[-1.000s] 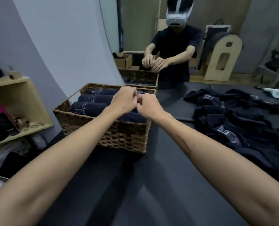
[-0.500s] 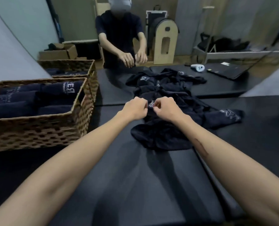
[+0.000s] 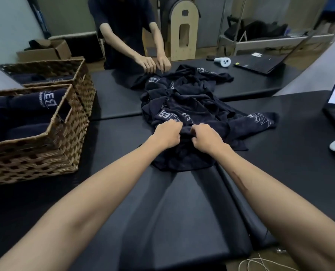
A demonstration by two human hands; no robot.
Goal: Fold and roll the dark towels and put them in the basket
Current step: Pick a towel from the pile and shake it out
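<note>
Both of your hands sit side by side on the near end of the heap of dark towels [image 3: 184, 106]; your left hand [image 3: 167, 134] has its fingers curled into a fold of the soft, rumpled cloth, and your right hand [image 3: 205, 138] grips the same fold just beside it, knuckles up. The heap is navy terry with pale printed lettering, sprawled in loose creases across the smooth black padded table [image 3: 162, 212]; its near edge droops in a rounded flap between your forearms. To your left stands the woven wicker basket [image 3: 45, 153], rectangular and coarse in weave, with rolled towels [image 3: 35, 102] packed inside it; a second basket [image 3: 80, 75] of the same weave stands just behind it. Across the table another person's hands [image 3: 155, 64] rest on the far edge of the heap; a white controller [image 3: 222, 61] lies near them.
</note>
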